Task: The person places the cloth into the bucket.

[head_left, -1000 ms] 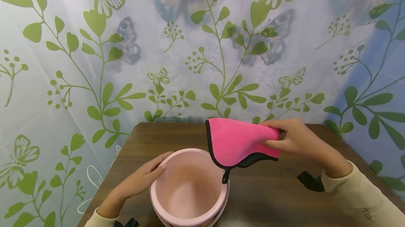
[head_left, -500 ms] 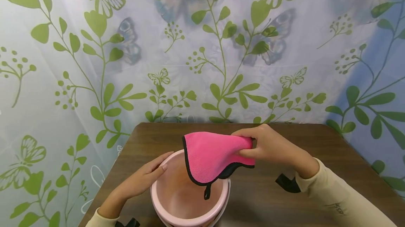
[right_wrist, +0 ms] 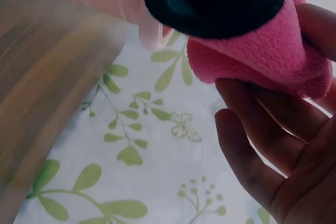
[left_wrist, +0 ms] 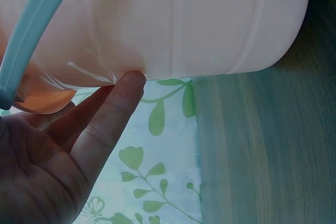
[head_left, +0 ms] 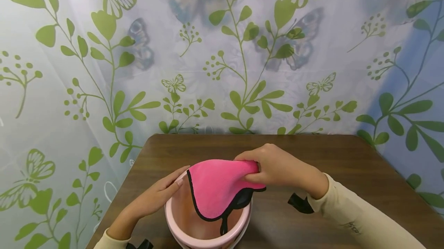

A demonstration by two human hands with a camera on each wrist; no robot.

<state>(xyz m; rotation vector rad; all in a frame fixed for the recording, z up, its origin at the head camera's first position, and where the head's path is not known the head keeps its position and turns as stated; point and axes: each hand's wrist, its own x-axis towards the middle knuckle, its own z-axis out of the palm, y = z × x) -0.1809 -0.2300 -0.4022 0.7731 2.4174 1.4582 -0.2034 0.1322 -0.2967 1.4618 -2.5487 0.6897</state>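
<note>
A pale pink bucket (head_left: 169, 216) stands at the table's near side, its mouth facing up. My left hand (head_left: 156, 197) holds its left rim, thumb at the edge; in the left wrist view the fingers (left_wrist: 105, 129) lie against the outer wall. With thumb and fingers my right hand (head_left: 279, 168) pinches a fluffy pink cloth (head_left: 216, 187) edged in black. The cloth droops across the bucket's mouth, covering its far rim in the head view, and a black loop (head_left: 224, 226) dangles from its lower edge. Dark backing shows under the folded cloth (right_wrist: 262, 51) in the right wrist view.
The bucket stands on a brown wooden table (head_left: 329, 210). A light blue handle (left_wrist: 39, 30) crosses the bucket's side in the left wrist view. Behind the table hangs a curtain (head_left: 208, 68) with green leaves and butterflies. Dark straps (head_left: 300, 203) show near both wrists.
My right hand has carried the cloth left and down, from the right of the bucket to over its mouth. The left hand has stayed on the rim.
</note>
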